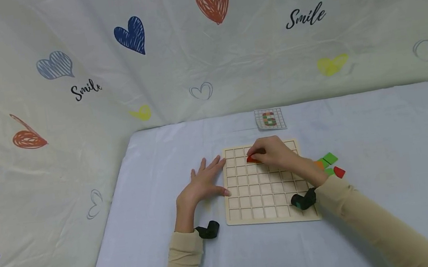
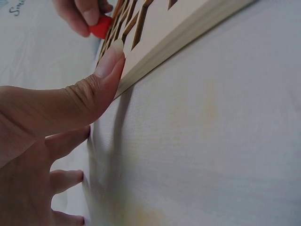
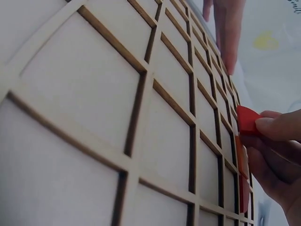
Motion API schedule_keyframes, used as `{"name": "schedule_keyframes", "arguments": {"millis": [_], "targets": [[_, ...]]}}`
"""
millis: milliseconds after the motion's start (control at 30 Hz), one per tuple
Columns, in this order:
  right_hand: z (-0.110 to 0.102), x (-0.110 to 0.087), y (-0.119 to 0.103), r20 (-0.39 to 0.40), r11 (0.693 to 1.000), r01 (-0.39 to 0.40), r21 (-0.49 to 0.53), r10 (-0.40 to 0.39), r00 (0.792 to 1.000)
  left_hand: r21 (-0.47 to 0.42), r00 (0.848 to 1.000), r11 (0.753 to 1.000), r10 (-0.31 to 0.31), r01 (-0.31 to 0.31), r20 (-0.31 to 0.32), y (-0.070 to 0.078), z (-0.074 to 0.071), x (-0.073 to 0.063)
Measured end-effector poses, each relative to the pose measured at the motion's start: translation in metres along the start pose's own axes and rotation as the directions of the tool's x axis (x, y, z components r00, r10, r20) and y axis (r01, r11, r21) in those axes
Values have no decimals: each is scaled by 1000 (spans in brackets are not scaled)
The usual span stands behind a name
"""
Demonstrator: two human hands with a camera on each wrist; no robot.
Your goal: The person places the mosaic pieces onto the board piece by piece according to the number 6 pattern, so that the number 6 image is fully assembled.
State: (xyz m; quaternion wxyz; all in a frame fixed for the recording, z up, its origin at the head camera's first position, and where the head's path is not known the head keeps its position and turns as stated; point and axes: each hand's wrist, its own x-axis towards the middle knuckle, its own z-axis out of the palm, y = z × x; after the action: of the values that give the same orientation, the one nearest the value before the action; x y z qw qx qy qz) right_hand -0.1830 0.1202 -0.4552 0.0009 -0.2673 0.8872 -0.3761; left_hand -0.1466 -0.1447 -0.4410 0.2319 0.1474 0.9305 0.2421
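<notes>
My right hand (image 1: 274,150) pinches a red tile with a curved edge (image 3: 247,121) between thumb and fingers, over the upper part of a wooden grid board (image 1: 244,202). Beside that tile in the right wrist view, an orange tile (image 3: 242,159) and another red tile (image 3: 244,194) sit in the board's squares. My left hand (image 1: 201,185) lies at the board's left edge with its fingers spread. Its thumb (image 2: 109,61) touches the board's rim, and the other fingertips reach the cloth and the upper left edge.
Loose green, orange and red tiles (image 1: 339,172) lie on the white cloth right of the board, partly behind the right forearm. A printed grid card (image 1: 271,125) with a coloured pattern lies beyond the board. Behind the table hangs a heart-printed sheet (image 1: 174,67).
</notes>
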Motion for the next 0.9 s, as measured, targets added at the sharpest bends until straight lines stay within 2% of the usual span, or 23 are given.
{"name": "schedule_keyframes", "arguments": {"millis": [267,533,900], "targets": [[4,4,-2,35,1000,-1,-2,1,999,-1,1000,1000,-1,1,2,-1,0,0],[2,6,0,62,995,91,-45,-89,994,-9,1000,1000,6,-6,-12,0,-1,1],[9,5,3,52,978,180,-102,-175,983,-1,1000,1000,3,-3,-2,-2,0,2]]}}
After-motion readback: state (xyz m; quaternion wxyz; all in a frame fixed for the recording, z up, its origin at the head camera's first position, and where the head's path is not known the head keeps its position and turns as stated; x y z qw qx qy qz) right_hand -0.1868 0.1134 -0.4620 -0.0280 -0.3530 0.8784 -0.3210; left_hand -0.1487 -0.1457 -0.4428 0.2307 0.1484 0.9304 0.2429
